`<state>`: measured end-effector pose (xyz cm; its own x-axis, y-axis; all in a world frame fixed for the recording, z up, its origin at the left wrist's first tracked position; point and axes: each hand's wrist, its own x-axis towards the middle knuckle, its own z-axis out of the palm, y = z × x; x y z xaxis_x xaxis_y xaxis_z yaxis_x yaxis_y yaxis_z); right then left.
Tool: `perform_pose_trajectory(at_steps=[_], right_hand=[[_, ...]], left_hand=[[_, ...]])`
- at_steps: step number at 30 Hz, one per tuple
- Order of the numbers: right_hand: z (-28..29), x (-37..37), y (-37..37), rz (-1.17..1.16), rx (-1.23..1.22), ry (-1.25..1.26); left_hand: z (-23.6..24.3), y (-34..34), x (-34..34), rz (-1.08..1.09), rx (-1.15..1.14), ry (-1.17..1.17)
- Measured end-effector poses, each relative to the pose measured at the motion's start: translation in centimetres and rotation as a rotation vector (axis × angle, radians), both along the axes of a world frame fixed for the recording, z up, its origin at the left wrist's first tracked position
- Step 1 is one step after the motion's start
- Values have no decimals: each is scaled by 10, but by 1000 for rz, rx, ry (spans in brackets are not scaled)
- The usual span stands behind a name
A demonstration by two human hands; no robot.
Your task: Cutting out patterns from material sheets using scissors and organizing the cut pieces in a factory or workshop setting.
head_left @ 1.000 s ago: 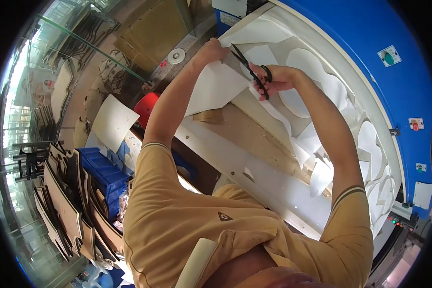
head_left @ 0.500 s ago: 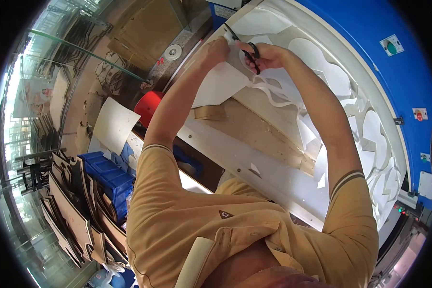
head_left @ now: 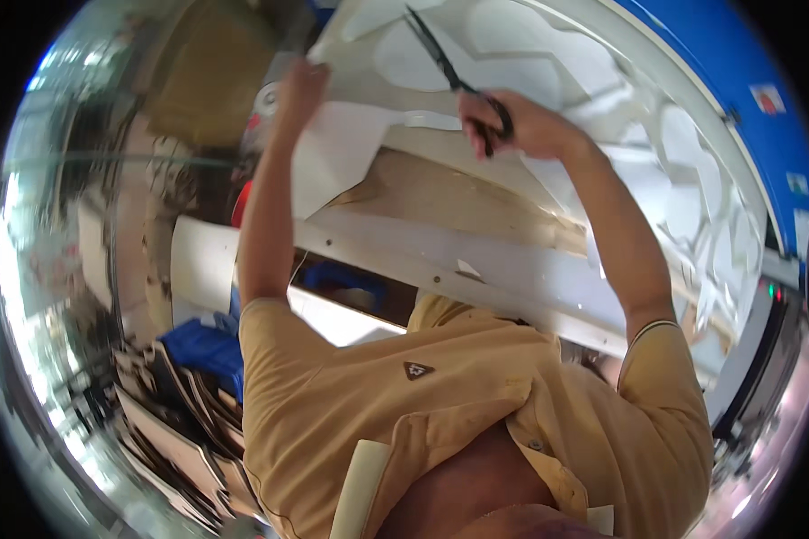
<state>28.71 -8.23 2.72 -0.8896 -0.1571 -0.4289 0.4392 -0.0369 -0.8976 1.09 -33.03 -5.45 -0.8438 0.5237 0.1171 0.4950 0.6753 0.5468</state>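
- Looking down from the head camera: one pair of black scissors (head_left: 449,72), gripped in the right hand (head_left: 512,126) with fingers through the handles, blades pointing up and left over the white sheet (head_left: 351,148).
- The left hand (head_left: 301,85) pinches that sheet's upper left edge; the sheet hangs over the front lip of the white worktable (head_left: 512,269), between the two raised arms.
- One brown cardboard panel (head_left: 476,202) lies on the table under the sheet, just below the right hand.
- Many white offcuts (head_left: 683,180) are spread to the right, too many and too blurred to count.
- One stack of cardboard pieces (head_left: 171,422) stands at lower left, one blue crate (head_left: 211,350) beside it.
- Since half a second ago, both hands have risen toward the top edge and the scissors reach farther along the sheet; the picture is blurrier.
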Motion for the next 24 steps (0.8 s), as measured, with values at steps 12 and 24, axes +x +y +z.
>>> perform_pose_trajectory(at_steps=[12,24], right_hand=[[-33,269,-8,-235,-328,-132],[-30,217,-36,-527,-593,-171]], left_hand=[[74,97,152,-615,-267,-130],[37,134,189,-855,-173,106]])
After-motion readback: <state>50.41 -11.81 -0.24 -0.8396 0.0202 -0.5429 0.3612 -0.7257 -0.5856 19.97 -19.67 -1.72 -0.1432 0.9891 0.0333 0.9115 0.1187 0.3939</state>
